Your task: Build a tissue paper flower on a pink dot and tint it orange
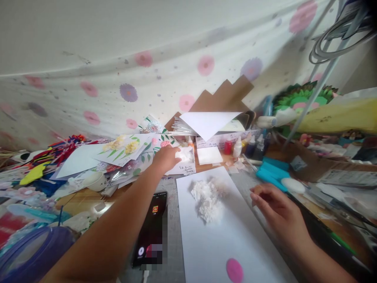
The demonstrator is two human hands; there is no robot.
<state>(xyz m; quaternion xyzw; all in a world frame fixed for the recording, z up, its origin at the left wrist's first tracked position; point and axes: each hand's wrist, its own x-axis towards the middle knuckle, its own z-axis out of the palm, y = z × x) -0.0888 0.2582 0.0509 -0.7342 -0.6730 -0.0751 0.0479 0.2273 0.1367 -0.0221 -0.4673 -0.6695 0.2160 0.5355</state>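
My left hand (167,159) reaches to a small white box (188,168) of thin white pieces (185,154) at the back of the table. Its thumb and forefinger are a little apart at the pieces, and its other fingers are hidden. My right hand (278,210) hovers beside the right edge of a white sheet (212,247), its fingers curled and thumb pressed to the forefinger. Anything between them is too small to make out. On the sheet lie ruffled white paper flowers (209,198), bunched together, and a pink oval (235,270) nearer to me.
A phone (150,228) lies left of the sheet. Small bottles (237,147) and a white pad (209,156) stand behind it. Blue holders (272,173) and a cardboard box (332,169) are at the right. Flower pictures (123,148), a paper cup (94,181) and a purple container (38,251) crowd the left.
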